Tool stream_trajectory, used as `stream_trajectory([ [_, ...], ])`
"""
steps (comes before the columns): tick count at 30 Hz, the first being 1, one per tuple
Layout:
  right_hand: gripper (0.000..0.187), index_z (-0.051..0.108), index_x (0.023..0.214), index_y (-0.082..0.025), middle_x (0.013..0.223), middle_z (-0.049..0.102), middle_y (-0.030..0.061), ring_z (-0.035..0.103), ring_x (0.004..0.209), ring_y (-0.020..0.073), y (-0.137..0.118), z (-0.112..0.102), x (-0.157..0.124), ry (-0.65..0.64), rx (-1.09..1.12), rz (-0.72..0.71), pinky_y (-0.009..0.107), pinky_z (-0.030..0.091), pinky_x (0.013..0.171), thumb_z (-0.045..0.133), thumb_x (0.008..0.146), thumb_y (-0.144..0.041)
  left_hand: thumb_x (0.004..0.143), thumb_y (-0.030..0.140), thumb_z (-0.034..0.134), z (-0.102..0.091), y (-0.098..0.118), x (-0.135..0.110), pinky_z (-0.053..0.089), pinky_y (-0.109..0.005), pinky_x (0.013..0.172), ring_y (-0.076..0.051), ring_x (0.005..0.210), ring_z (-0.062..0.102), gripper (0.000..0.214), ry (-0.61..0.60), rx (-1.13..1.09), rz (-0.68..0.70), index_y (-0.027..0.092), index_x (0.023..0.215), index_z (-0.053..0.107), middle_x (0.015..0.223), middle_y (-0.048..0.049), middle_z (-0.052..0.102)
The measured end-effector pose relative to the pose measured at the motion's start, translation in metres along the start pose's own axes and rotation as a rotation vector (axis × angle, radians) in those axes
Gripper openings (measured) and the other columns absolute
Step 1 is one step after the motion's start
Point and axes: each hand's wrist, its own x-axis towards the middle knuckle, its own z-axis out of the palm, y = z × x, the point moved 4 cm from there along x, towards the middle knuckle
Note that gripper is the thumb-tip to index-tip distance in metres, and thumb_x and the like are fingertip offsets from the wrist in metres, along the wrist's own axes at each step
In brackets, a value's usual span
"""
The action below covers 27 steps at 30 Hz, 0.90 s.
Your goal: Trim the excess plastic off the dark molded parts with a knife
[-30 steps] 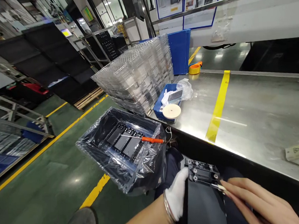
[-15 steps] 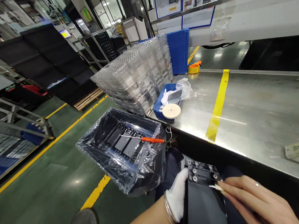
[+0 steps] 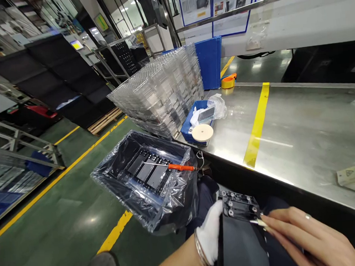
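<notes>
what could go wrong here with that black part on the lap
The black part rests on the lap below the steel table, steadied only by the gloved left hand; it might slip to the floor. The right hand is bare, so its fingertips could smudge it. The orange-handled screwdriver lying across the bagged bin could roll off.

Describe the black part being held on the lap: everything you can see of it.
The black part is a flat, matte, plastic-looking panel, lying lengthwise away from the person below the steel table's edge. Its far end carries a raised bracket with several small round silvery fasteners. The gloved left hand grips its left edge; the bare right hand rests on its right side, fingertips holding a thin pale stick against the bracket. Its near end runs out of view.
</notes>
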Motion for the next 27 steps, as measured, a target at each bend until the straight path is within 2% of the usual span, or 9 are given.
stream_trajectory([
  [4, 0.026, 0.069, 0.126, -0.026, 0.119, 0.068, 0.0050, 0.067, 0.110, 0.0129, 0.001, -0.009, 0.012, 0.132, 0.020, 0.064, 0.016, 0.053, 0.096, 0.056, 0.104, -0.032, 0.081, 0.061, 0.061, 0.018, 0.014, -0.005, 0.048, -0.058, 0.107, -0.042, 0.107, 0.071, 0.065, -0.094, 0.056, -0.011, 0.007, 0.117, 0.073, 0.109, -0.0240, 0.076],
  [7, 0.027, 0.068, 0.127, -0.026, 0.124, 0.067, 0.0057, 0.066, 0.113, 0.0141, 0.005, -0.006, 0.012, 0.215, 0.074, 0.153, 0.016, 0.051, 0.099, 0.057, 0.103, -0.032, 0.083, 0.060, 0.058, 0.006, 0.032, -0.008, 0.040, -0.053, 0.119, -0.039, 0.126, 0.063, 0.067, -0.070, 0.073, 0.233, 0.008, 0.124, 0.070, 0.122, -0.0203, 0.074],
  [9, 0.025, 0.069, 0.125, -0.026, 0.122, 0.067, 0.0057, 0.067, 0.111, 0.0147, 0.006, 0.002, 0.010, 0.262, 0.099, 0.188, 0.017, 0.052, 0.098, 0.058, 0.102, -0.031, 0.081, 0.055, 0.063, -0.029, 0.044, -0.011, 0.035, -0.049, 0.124, -0.036, 0.137, 0.056, 0.058, 0.099, 0.077, 0.489, 0.015, 0.122, 0.072, 0.126, -0.0147, 0.074],
  [10, 0.024, 0.069, 0.123, -0.026, 0.120, 0.068, 0.0056, 0.067, 0.109, 0.0150, 0.004, 0.007, 0.010, 0.282, 0.105, 0.190, 0.018, 0.054, 0.096, 0.059, 0.102, -0.031, 0.079, 0.056, 0.066, -0.053, 0.045, -0.011, 0.034, -0.047, 0.125, -0.035, 0.141, 0.052, 0.055, 0.213, 0.069, 0.546, 0.019, 0.119, 0.073, 0.126, -0.0116, 0.075],
  [14, 0.022, 0.068, 0.122, -0.026, 0.113, 0.069, 0.0061, 0.069, 0.102, 0.0159, -0.006, 0.028, 0.016, 0.319, 0.130, 0.172, 0.020, 0.058, 0.090, 0.060, 0.102, -0.028, 0.077, 0.067, 0.067, -0.138, 0.036, -0.010, 0.027, -0.048, 0.128, -0.036, 0.151, 0.039, 0.056, 0.552, 0.097, 0.557, 0.026, 0.113, 0.076, 0.117, -0.0083, 0.078],
  [16, 0.022, 0.068, 0.122, -0.026, 0.112, 0.069, 0.0061, 0.070, 0.102, 0.0162, -0.010, 0.034, 0.020, 0.328, 0.147, 0.174, 0.021, 0.060, 0.088, 0.060, 0.102, -0.027, 0.077, 0.068, 0.067, -0.155, 0.032, -0.006, 0.028, -0.050, 0.127, -0.036, 0.149, 0.041, 0.059, 0.563, 0.168, 0.556, 0.026, 0.118, 0.075, 0.118, -0.0076, 0.078],
  [21, 0.021, 0.069, 0.122, -0.028, 0.108, 0.069, 0.0039, 0.069, 0.099, 0.0135, -0.011, 0.036, 0.024, 0.316, 0.168, 0.168, 0.017, 0.058, 0.086, 0.059, 0.103, -0.026, 0.079, 0.062, 0.068, -0.143, 0.028, 0.004, 0.037, -0.049, 0.121, -0.037, 0.140, 0.052, 0.057, 0.341, 0.285, 0.540, 0.026, 0.123, 0.073, 0.114, -0.0088, 0.078],
  [25, 0.022, 0.068, 0.123, -0.027, 0.108, 0.069, 0.0035, 0.069, 0.098, 0.0126, -0.010, 0.033, 0.025, 0.317, 0.160, 0.162, 0.017, 0.058, 0.086, 0.058, 0.103, -0.027, 0.081, 0.051, 0.071, -0.147, 0.032, -0.007, 0.034, -0.044, 0.122, -0.035, 0.137, 0.055, 0.050, 0.487, 0.299, 0.474, 0.029, 0.125, 0.071, 0.104, -0.0068, 0.079],
  [27, 0.021, 0.069, 0.122, -0.027, 0.107, 0.069, 0.0041, 0.069, 0.097, 0.0131, -0.011, 0.032, 0.026, 0.327, 0.148, 0.159, 0.018, 0.058, 0.084, 0.058, 0.103, -0.026, 0.083, 0.049, 0.070, -0.149, 0.035, -0.016, 0.031, -0.043, 0.124, -0.033, 0.135, 0.057, 0.048, 0.436, 0.351, 0.413, 0.028, 0.127, 0.070, 0.099, -0.0056, 0.079],
])
